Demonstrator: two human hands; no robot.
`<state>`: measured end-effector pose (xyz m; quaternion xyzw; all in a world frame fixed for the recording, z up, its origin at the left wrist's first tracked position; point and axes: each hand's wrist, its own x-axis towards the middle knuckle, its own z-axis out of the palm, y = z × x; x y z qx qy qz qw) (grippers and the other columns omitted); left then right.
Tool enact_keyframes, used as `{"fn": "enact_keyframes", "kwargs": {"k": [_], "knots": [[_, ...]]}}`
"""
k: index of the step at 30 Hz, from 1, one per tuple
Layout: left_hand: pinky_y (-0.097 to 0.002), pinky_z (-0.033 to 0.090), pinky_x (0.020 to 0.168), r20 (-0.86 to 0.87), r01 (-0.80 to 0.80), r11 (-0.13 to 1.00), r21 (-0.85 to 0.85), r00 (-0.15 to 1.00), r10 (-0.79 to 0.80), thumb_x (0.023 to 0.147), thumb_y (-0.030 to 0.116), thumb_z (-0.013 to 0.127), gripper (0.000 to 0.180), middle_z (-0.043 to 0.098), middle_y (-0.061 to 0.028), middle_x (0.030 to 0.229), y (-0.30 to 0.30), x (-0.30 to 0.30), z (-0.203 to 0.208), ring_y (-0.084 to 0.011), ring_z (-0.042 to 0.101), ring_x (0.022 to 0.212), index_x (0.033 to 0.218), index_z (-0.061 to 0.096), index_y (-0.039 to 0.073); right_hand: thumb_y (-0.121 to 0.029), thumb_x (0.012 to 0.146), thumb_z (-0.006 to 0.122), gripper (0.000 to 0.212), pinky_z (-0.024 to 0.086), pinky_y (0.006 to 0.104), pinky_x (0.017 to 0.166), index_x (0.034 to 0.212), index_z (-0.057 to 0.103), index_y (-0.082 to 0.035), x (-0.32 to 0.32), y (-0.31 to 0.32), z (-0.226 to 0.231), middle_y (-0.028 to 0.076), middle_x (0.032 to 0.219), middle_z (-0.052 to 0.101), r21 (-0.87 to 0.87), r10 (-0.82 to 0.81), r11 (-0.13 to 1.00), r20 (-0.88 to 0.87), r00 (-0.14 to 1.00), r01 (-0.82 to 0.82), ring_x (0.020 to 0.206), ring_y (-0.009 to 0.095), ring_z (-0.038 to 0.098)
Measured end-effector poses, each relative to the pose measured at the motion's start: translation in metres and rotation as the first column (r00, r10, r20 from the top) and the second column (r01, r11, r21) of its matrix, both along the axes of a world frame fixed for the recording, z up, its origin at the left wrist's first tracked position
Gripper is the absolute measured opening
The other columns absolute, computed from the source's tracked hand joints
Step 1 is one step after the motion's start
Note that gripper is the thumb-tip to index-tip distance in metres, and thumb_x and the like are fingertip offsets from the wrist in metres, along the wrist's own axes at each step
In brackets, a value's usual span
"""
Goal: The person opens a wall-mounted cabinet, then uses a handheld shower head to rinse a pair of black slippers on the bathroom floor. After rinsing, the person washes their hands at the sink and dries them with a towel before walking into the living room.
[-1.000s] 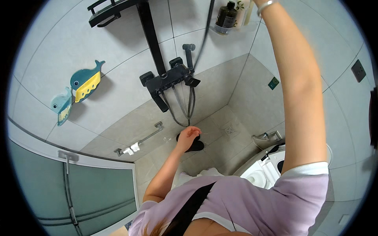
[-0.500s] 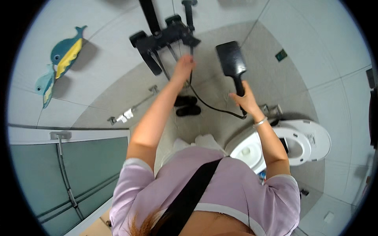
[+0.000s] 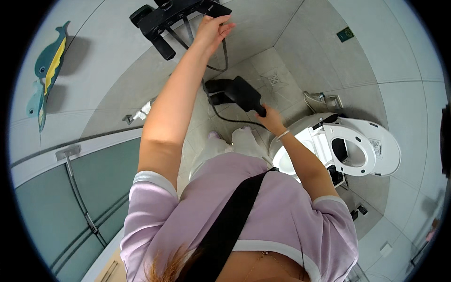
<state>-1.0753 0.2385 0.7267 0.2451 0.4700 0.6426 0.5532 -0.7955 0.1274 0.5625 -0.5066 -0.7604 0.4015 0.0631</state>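
Note:
My right hand [image 3: 272, 119] is wrapped round the handle of a black paddle-shaped hand shower [image 3: 244, 94], its broad head tilted up to the left. A dark hose [image 3: 225, 118] runs from the handle's end, loops left and rises toward the black shower mixer [image 3: 176, 16] on the wall. My left hand [image 3: 213, 33] reaches up to the mixer's right end, fingers partly spread at its edge and gripping nothing that I can see. Whether the fingertips press on the mixer is hard to tell. No water shows.
An open toilet [image 3: 300, 145] with its seat and lid raised stands close on my right. Black slippers [image 3: 218, 91] lie on the floor behind the shower head. A glass-panelled door [image 3: 103, 188] is at left, and a whale-shaped wall holder [image 3: 51, 66] hangs above it.
My right hand has lowered the hand shower and tipped its head to the left. The left hand has moved up along with the mixer in the view, and its fingers have spread.

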Motion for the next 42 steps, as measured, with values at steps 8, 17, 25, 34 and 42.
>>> {"fn": "enact_keyframes", "kwargs": {"k": [8,17,25,34,42], "knots": [[-0.0251,0.038,0.081,-0.288,0.017,0.977,-0.214,0.954,-0.080,0.085,0.022,0.048,0.039,0.050,-0.0040,0.113,-0.125,0.007,-0.043,-0.0141,0.050,0.100,0.121,0.041,0.008,-0.026,0.069,0.064,0.037,0.045,0.0387,0.063,0.100,0.055,-0.007,-0.023,-0.017,-0.039,0.017,0.078,0.060,0.006,0.275,0.961,-0.035,0.961,-0.275,0.072,0.032,0.058],[-0.0225,0.037,0.079,-0.357,-0.333,0.745,-0.578,0.924,0.136,0.084,0.024,0.049,0.025,0.058,-0.0027,0.102,-0.332,-0.008,-0.120,-0.0107,0.053,0.092,0.102,0.052,0.007,-0.021,0.069,0.063,0.031,0.044,0.0409,0.061,0.094,0.053,-0.005,-0.041,-0.051,-0.049,0.017,0.075,0.058,0.139,0.379,0.921,-0.100,0.920,-0.364,0.069,0.034,0.056],[-0.0214,0.040,0.073,-0.487,-0.151,0.988,0.032,0.861,0.148,0.085,0.014,0.047,0.021,0.060,-0.0056,0.089,-0.221,-0.059,-0.031,-0.0098,0.053,0.081,0.100,0.053,0.000,-0.019,0.071,0.062,0.030,0.043,0.0411,0.061,0.092,0.051,-0.001,-0.044,-0.102,-0.032,0.022,0.076,0.057,0.245,0.005,0.969,-0.137,0.991,0.029,0.072,0.038,0.055],[-0.0252,0.045,0.067,-0.438,0.010,0.991,-0.134,0.896,-0.068,0.084,0.009,0.049,0.014,0.060,-0.0051,0.080,-0.311,-0.040,-0.143,-0.0117,0.056,0.071,0.093,0.056,0.000,-0.019,0.073,0.061,0.028,0.042,0.0381,0.055,0.087,0.044,-0.002,-0.014,-0.176,0.013,0.019,0.064,0.052,0.228,-0.261,0.930,-0.146,0.954,0.289,0.063,0.037,0.054],[-0.0226,0.039,0.064,-0.435,0.033,0.997,0.069,0.900,0.001,0.084,0.015,0.049,0.017,0.060,-0.0004,0.085,-0.278,-0.030,-0.096,-0.0096,0.053,0.075,0.096,0.056,0.005,-0.018,0.075,0.058,0.030,0.042,0.0375,0.058,0.094,0.045,0.002,-0.028,-0.124,0.056,0.020,0.070,0.054,0.258,-0.291,0.880,-0.370,0.882,0.399,0.064,0.034,0.055]]}}
